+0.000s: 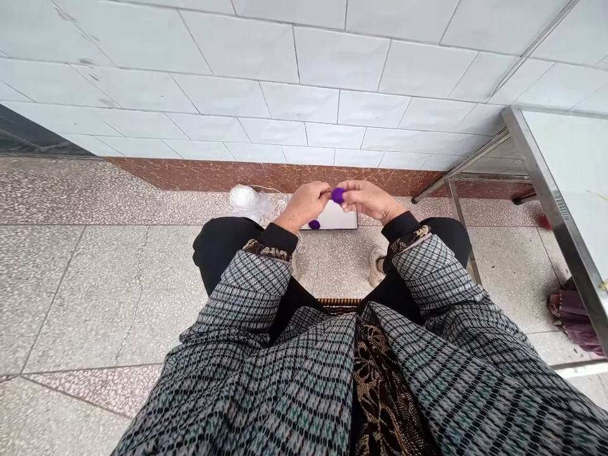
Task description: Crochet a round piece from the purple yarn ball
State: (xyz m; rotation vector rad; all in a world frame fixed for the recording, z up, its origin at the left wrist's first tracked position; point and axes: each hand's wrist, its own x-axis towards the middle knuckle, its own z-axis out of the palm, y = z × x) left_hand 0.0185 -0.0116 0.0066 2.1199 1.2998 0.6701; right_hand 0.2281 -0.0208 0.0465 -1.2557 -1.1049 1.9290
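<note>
Between the fingertips of my right hand (368, 197) is a small round purple piece that looks like yarn (338, 195). My left hand (308, 204) is closed in a pinch right beside it, the fingertips nearly touching its left side. What the left fingers hold, if anything, is too small to make out. Below the hands, a second purple piece (314, 224) lies at the left part of a flat white board or box (339, 218) on the floor. To the left of it is a ball of white yarn (243, 197), with loose white strands trailing toward my left wrist.
Clear plastic wrapping (261, 206) lies by the white yarn. A tiled wall (323, 114) rises close in front of me. At the right stands a metal-framed table (553, 171), with dark purple cloth (572, 316) low beneath its edge. My shoe (377, 266) is on the speckled floor.
</note>
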